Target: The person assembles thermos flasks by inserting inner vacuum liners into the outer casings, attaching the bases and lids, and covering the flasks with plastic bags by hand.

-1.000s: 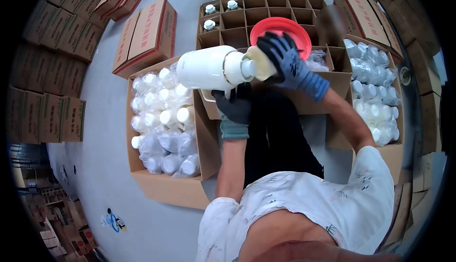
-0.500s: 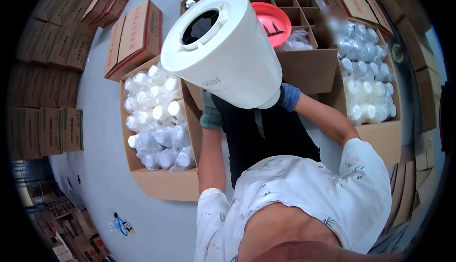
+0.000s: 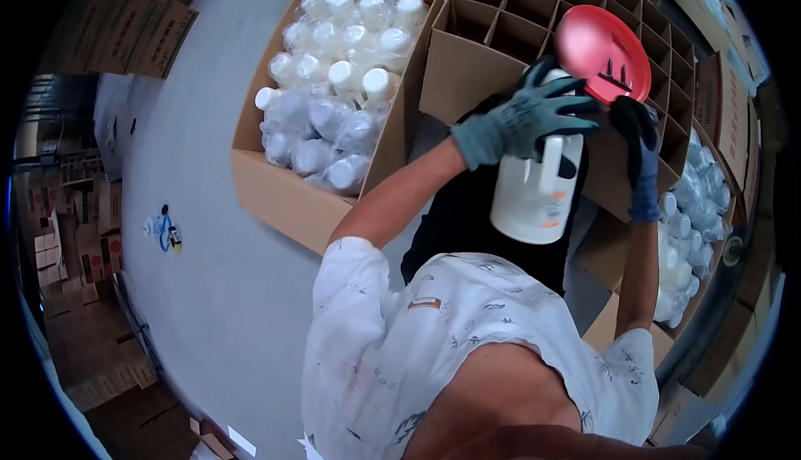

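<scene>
A white plastic jug [image 3: 534,201] with a side handle and an orange-printed label stands upright over my lap. My left hand [image 3: 534,122], in a green-grey glove with dark fingertips, is closed around its upper part by the handle, fingers reaching across the neck. Close by on the right, my right hand [image 3: 636,139], in a black and blue glove, has bent fingers beside a red round dish [image 3: 641,63]. What those fingers hold, if anything, is hidden. Several small dark pointed pieces [image 3: 616,72] lie in the dish. A blurred patch covers its left part.
A carton [image 3: 292,209] of white-capped, plastic-wrapped bottles stands at left. The red dish rests on a carton with cardboard dividers [image 3: 509,34]. Another carton of wrapped bottles [image 3: 688,209] is at right. Stacked cartons [image 3: 133,34] stand at upper left.
The jug, tilted with its base towards the camera before, is now upright and lower. My left hand has moved up over its top, my right hand away from it to the right. The view has shifted.
</scene>
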The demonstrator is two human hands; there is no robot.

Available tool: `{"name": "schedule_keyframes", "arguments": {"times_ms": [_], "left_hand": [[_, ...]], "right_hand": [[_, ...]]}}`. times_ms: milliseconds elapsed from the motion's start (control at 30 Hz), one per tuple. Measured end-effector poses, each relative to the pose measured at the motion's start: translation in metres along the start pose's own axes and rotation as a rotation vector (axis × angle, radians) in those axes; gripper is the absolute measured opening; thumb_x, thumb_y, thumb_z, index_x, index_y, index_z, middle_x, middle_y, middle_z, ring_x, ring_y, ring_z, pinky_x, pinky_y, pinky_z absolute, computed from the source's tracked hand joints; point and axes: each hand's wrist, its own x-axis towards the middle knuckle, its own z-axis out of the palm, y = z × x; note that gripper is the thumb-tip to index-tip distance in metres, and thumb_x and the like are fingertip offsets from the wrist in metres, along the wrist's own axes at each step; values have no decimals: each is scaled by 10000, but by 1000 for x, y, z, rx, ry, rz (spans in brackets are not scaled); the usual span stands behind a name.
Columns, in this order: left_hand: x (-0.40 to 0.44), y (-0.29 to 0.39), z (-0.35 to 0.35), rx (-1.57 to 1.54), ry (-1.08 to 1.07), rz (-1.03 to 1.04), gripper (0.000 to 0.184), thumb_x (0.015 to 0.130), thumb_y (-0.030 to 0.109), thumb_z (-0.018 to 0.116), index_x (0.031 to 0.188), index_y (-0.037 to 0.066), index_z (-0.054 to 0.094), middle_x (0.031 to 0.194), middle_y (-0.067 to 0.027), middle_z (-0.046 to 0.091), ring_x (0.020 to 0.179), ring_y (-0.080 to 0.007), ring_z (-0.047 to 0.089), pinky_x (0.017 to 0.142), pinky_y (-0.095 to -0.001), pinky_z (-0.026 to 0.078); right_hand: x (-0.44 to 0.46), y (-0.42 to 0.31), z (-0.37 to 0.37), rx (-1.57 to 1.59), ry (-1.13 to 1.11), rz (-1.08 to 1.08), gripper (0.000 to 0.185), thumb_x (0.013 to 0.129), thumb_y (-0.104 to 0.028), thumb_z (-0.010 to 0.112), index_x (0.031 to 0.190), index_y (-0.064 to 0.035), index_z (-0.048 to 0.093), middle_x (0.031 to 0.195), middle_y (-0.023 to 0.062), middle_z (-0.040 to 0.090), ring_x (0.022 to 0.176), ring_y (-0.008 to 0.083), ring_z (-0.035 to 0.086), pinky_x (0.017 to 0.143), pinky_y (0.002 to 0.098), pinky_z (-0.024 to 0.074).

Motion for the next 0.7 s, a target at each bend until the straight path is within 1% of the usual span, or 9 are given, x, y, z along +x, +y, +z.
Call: {"name": "schedule_keyframes", "arguments": {"times_ms": [167, 267, 367, 400, 433, 500, 533, 600, 700], "left_hand": [[-61, 35, 28, -285, 57, -297, 788, 687, 448, 725, 1379, 161, 480, 1501, -153, 311, 1352, -472, 270, 1118, -570, 214], [-89, 53, 22, -358, -53, -294, 698, 725, 308, 735, 1361, 147, 499, 1489, -148, 338, 1373, -427, 276, 1127, -545, 220], [-141, -7, -20, -287, -128, -397, 563, 733, 144, 725, 1274, 113, 572, 1401, -106, 477, 1346, -319, 384, 1123, -472, 275], [-176, -45, -21, -95, 135, -433, 467, 778, 105, 686, 1236, 85, 595, 1317, -111, 551, 1269, -312, 471, 1083, -436, 337], [-202, -76, -31, -132, 299, -677, 359, 829, 90, 645, 1186, 55, 619, 1267, -124, 582, 1220, -316, 505, 1036, -419, 381], [-279, -171, -46, 391, 397, -917, 288, 866, 165, 628, 1145, 104, 654, 1234, -168, 577, 1159, -352, 525, 990, -418, 400], [-314, -202, -52, 697, 204, -1262, 315, 864, 330, 620, 1155, 217, 663, 1262, -172, 536, 1208, -377, 459, 993, -446, 376], [-394, -262, -53, 764, -47, -1704, 433, 815, 610, 506, 1129, 363, 671, 1376, -162, 416, 1314, -453, 273, 1041, -603, 189], [-419, -296, -58, 605, -189, -2078, 641, 830, 635, 433, 1352, 275, 520, 1529, -114, 266, 1429, -404, 113, 1103, -623, 46]], "right_hand": [[-2, 16, -51, -93, 284, 87, 330, 943, -135, 582, 1236, 16, 559, 1149, 83, 610, 992, 174, 618, 881, 293, 500], [-4, 10, -42, -56, 268, 95, 317, 951, -143, 572, 1220, 23, 562, 1145, 83, 606, 986, 173, 616, 881, 298, 499], [-6, -16, -1, -196, 247, 42, 289, 971, -141, 527, 1198, 35, 563, 1124, 92, 614, 984, 181, 615, 882, 308, 491], [-8, -24, 10, -242, 239, 0, 281, 974, -135, 516, 1193, 34, 566, 1109, 93, 620, 979, 179, 615, 881, 307, 486], [-10, -28, 17, -289, 231, -40, 273, 978, -129, 505, 1189, 33, 569, 1095, 95, 625, 974, 178, 615, 880, 306, 481], [-14, -25, 29, -370, 240, -39, 257, 978, -119, 495, 1170, 31, 579, 1072, 96, 636, 964, 172, 612, 877, 296, 469], [-16, -24, 35, -410, 247, -41, 250, 978, -114, 490, 1160, 30, 585, 1060, 97, 642, 959, 169, 611, 875, 291, 462], [-23, -30, 46, -582, 225, 9, 256, 978, -113, 478, 1151, 41, 588, 1083, 106, 637, 981, 184, 601, 891, 295, 447], [-27, -37, 60, -638, 227, 13, 224, 959, -65, 485, 1123, 29, 605, 1065, 122, 646, 963, 195, 606, 879, 315, 455]]}}
